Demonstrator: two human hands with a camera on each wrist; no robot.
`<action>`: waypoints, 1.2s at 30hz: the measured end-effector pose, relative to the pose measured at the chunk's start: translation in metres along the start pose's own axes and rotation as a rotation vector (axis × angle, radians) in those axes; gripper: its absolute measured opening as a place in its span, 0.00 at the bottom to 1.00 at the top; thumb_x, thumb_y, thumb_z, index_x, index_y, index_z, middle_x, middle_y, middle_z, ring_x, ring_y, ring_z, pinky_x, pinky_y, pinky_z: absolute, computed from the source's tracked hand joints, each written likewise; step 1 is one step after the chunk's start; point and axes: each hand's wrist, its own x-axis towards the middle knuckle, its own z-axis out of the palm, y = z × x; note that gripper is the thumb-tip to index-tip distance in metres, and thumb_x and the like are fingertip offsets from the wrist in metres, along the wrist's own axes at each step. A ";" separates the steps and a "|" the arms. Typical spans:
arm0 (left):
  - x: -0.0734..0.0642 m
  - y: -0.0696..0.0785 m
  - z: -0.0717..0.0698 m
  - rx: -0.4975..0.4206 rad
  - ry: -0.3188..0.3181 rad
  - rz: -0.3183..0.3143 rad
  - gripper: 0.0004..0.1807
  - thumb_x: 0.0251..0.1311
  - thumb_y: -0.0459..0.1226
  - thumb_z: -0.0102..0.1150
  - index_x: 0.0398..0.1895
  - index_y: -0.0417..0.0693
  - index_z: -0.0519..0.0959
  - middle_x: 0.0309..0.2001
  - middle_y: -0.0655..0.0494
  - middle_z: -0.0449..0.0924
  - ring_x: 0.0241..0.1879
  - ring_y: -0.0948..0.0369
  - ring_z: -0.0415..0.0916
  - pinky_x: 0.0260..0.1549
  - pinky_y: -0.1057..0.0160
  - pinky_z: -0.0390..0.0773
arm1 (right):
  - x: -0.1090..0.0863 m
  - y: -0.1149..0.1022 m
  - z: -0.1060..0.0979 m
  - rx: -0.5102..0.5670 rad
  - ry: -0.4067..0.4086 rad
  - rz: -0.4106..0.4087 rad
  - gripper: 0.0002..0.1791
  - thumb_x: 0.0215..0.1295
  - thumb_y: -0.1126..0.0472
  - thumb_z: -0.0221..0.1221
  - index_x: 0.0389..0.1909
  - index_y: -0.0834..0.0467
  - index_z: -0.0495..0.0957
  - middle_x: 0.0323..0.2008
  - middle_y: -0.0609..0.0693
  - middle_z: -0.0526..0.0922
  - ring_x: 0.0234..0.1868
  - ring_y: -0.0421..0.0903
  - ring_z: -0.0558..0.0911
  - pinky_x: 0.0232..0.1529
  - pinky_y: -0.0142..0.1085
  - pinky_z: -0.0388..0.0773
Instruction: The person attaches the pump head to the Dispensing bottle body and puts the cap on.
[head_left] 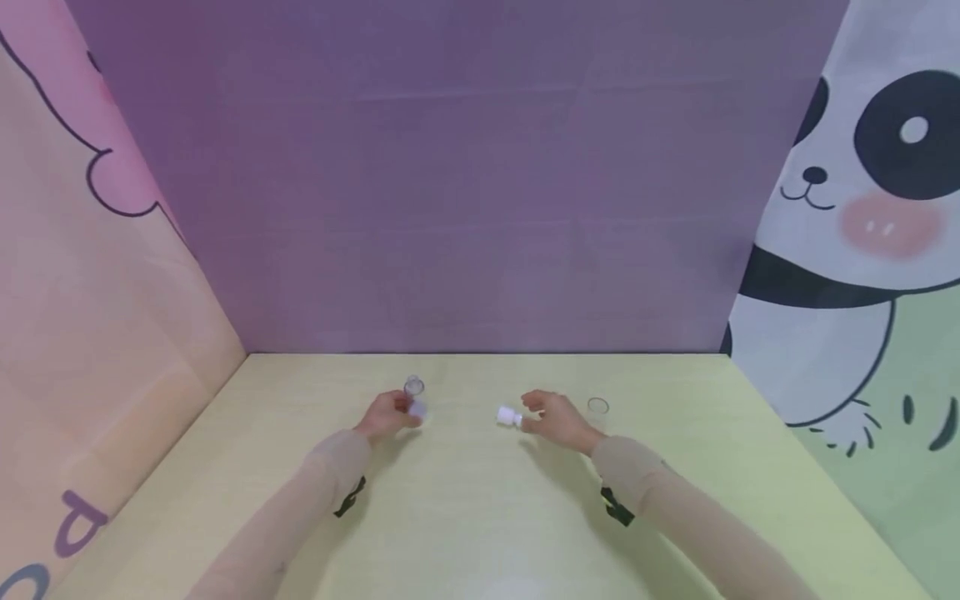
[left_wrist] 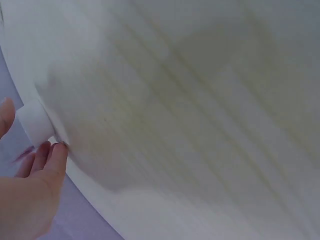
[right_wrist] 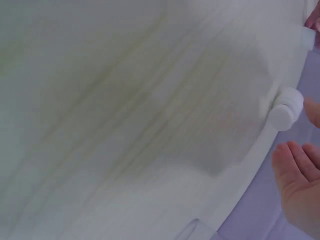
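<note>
At the left, my left hand has its thumb and fingers around a small white cylinder, its fingertips at one side. The cylinder's far end is hidden. A clear round item is just beyond these fingers. My right hand is spread beside a small white bottle lying on its side. In the right wrist view, the bottle's round white cap faces the camera; the thumb is close to it and the fingers are apart from it.
A clear cup with a thin rim stands beyond the right wrist, and part of it shows in the right wrist view. The pale table meets a purple backdrop at its far edge. Printed panels flank both sides.
</note>
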 end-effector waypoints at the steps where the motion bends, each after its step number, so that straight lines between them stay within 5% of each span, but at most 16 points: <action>1: 0.001 -0.001 0.001 -0.005 0.003 0.005 0.25 0.50 0.29 0.62 0.52 0.28 0.69 0.50 0.34 0.74 0.50 0.45 0.72 0.54 0.51 0.69 | 0.001 0.000 0.001 0.014 -0.006 0.010 0.26 0.53 0.67 0.63 0.53 0.70 0.70 0.51 0.65 0.76 0.51 0.59 0.76 0.51 0.46 0.73; 11: 0.012 -0.006 0.010 -0.038 0.042 0.011 0.24 0.47 0.29 0.64 0.50 0.30 0.72 0.47 0.36 0.76 0.47 0.48 0.74 0.52 0.53 0.70 | 0.011 -0.002 0.013 0.079 -0.019 0.055 0.27 0.49 0.70 0.64 0.52 0.73 0.70 0.49 0.67 0.77 0.50 0.60 0.76 0.52 0.46 0.73; 21: 0.015 -0.007 0.008 -0.109 0.025 -0.016 0.25 0.49 0.27 0.62 0.53 0.30 0.70 0.52 0.35 0.73 0.52 0.46 0.71 0.56 0.52 0.68 | 0.021 -0.001 0.030 -0.054 0.017 0.011 0.19 0.45 0.67 0.68 0.42 0.66 0.78 0.37 0.55 0.82 0.37 0.46 0.78 0.42 0.39 0.75; 36: 0.020 -0.013 0.010 -0.132 0.023 0.014 0.23 0.48 0.24 0.61 0.51 0.27 0.70 0.50 0.32 0.74 0.51 0.45 0.72 0.54 0.53 0.70 | 0.019 0.000 0.031 -0.108 0.074 -0.093 0.12 0.47 0.68 0.65 0.36 0.64 0.81 0.36 0.55 0.83 0.38 0.48 0.79 0.43 0.41 0.75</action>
